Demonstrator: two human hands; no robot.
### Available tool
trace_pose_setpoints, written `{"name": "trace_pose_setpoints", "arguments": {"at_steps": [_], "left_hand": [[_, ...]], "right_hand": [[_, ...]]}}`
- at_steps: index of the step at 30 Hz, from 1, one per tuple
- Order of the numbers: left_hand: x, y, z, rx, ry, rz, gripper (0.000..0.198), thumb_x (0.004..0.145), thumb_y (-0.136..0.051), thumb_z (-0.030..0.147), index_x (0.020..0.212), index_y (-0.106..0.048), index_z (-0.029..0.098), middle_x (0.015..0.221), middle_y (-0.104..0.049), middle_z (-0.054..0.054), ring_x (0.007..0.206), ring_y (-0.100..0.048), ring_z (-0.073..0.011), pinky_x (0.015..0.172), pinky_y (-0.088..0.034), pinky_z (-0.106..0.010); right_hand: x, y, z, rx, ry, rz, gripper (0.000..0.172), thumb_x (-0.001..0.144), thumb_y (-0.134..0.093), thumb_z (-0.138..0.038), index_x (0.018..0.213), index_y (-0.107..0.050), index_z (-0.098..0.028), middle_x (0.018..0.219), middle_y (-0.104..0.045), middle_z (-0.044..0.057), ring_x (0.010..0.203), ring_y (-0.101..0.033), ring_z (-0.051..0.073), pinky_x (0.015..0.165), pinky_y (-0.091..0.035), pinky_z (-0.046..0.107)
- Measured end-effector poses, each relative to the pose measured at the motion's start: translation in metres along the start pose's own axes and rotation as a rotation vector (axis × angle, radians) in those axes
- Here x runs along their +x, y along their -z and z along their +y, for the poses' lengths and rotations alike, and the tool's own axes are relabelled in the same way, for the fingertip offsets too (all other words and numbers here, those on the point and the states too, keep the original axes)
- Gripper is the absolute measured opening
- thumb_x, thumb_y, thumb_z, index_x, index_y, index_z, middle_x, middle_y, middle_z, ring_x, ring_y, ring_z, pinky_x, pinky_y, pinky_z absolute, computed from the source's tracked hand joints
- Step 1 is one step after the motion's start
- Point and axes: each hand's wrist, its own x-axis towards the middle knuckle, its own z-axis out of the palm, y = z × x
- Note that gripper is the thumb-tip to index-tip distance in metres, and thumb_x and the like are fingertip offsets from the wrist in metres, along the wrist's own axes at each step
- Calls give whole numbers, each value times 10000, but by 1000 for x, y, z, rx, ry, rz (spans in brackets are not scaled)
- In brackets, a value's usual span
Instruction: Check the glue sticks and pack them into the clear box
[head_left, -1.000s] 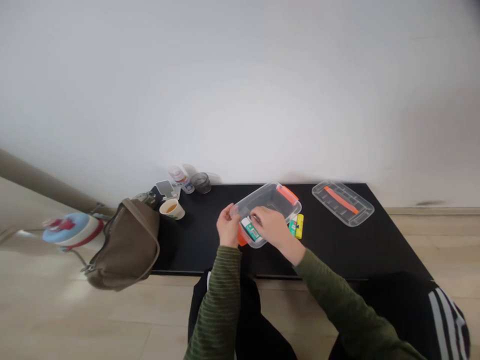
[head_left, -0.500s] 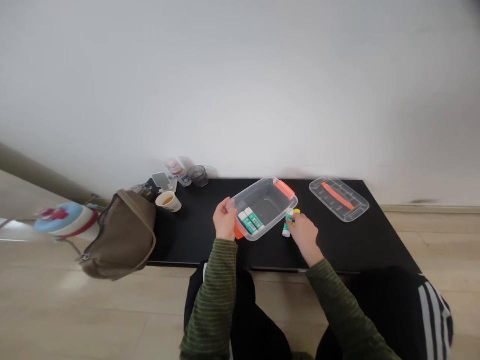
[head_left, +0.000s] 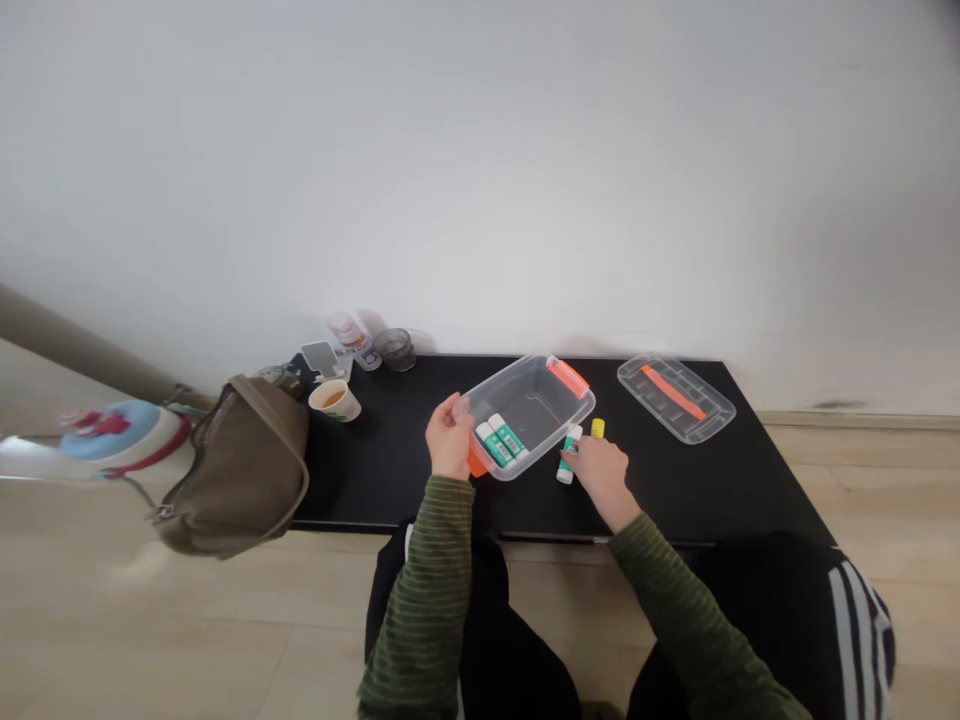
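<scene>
- Clear plastic box [head_left: 541,373] sits between our hands. Our left hand [head_left: 448,440] stays pinched on its near corner, thumb over the rim, just as it was a second ago.
- Our right hand [head_left: 602,475] was down inside the box a second ago. Now it is out on the table [head_left: 375,470], just right of the box, with its fingers curled round a green stick [head_left: 567,462] held low by the box wall.
- Two sticks [head_left: 501,442] lie side by side in the box, close to our left fingertips, so that makes two inside and a third gripped outside.
- A yellow stick [head_left: 598,428], hidden under the fingers half a second ago, now lies loose just beyond our right hand.
- The lid [head_left: 675,397] rests well beyond our right hand, out of the way.
- Far left of our left hand stand a cup [head_left: 334,400], a glass [head_left: 394,348] and a bag [head_left: 244,465], all well apart.
- Only the box wall stands between the gripped stick and the inside of the box.
</scene>
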Motion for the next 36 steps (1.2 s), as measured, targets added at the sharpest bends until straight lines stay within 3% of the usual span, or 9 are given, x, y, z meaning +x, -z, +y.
{"name": "trace_pose_setpoints", "arguments": {"at_steps": [10, 12, 14, 18, 21, 24, 26, 30, 36], "left_hand": [[0, -1, 2, -2, 10, 20, 453, 658, -639, -35, 1078, -641, 135, 1049, -702, -93, 1031, -672, -184, 1028, -474, -385], [0, -1, 2, -4, 15, 19, 461, 655, -629, -43, 1080, -640, 136, 1056, -701, -92, 1035, -670, -181, 1026, -475, -378], [0, -1, 2, -1, 20, 16, 467, 651, -624, -47, 1081, -640, 137, 1061, -701, -93, 1039, -669, -183, 1023, -477, -377], [1, -1, 0, 23, -5, 3, 460, 652, -636, -27, 1080, -641, 142, 1070, -699, -94, 1047, -667, -192, 1022, -477, -382], [1, -1, -1, 27, -17, -2, 450, 652, -656, -6, 1076, -641, 144, 1054, -701, -93, 1035, -672, -196, 1020, -479, -388], [1, -1, -2, 18, -12, 1, 453, 657, -632, -12, 1084, -637, 140, 1053, -700, -94, 1025, -674, -192, 1012, -484, -389], [0, -1, -1, 16, -14, -3, 471, 649, -614, -25, 1089, -637, 140, 1059, -700, -92, 1024, -673, -189, 1007, -488, -380], [-1, -1, 0, 27, -22, -16, 507, 626, -588, -50, 1095, -639, 136, 1043, -706, -91, 991, -683, -182, 1000, -492, -379], [-2, -2, 0, 36, -17, -21, 515, 614, -595, -55, 1090, -645, 136, 1037, -715, -93, 969, -690, -178, 983, -503, -366]], "right_hand": [[-26, -20, 3, 133, -19, -81, 350, 792, -594, -469, 932, -691, -164, 905, -711, 153, 861, -695, 286, 683, -481, 337], [-34, -25, 13, 246, -24, -22, 318, 790, -577, -474, 851, -670, -176, 816, -705, 115, 790, -688, 257, 645, -457, 306], [-44, -23, 25, 387, -9, 117, 278, 790, -570, -459, 793, -633, -188, 728, -683, 62, 700, -664, 210, 619, -433, 275], [-56, 12, 34, 665, 142, 484, 238, 788, -576, -423, 849, -596, -194, 645, -622, -13, 564, -581, 136, 602, -427, 241], [-45, 55, 15, 702, 297, 558, 274, 823, -553, -424, 960, -598, -190, 690, -640, -9, 596, -596, 134, 626, -445, 235], [-19, 84, -19, 457, 392, 402, 276, 860, -521, -432, 980, -615, -201, 795, -691, 30, 734, -650, 177, 675, -459, 262], [0, 90, -42, 221, 423, 223, 310, 875, -511, -434, 1009, -636, -185, 902, -713, 84, 868, -668, 231, 728, -474, 300], [31, 76, -74, -67, 438, -129, 336, 838, -584, -362, 1078, -684, -149, 1139, -685, 175, 1047, -647, 304, 819, -492, 354], [56, 50, -90, -112, 421, -268, 353, 755, -674, -260, 1088, -718, -150, 1150, -694, 184, 1039, -668, 306, 825, -526, 374]]}}
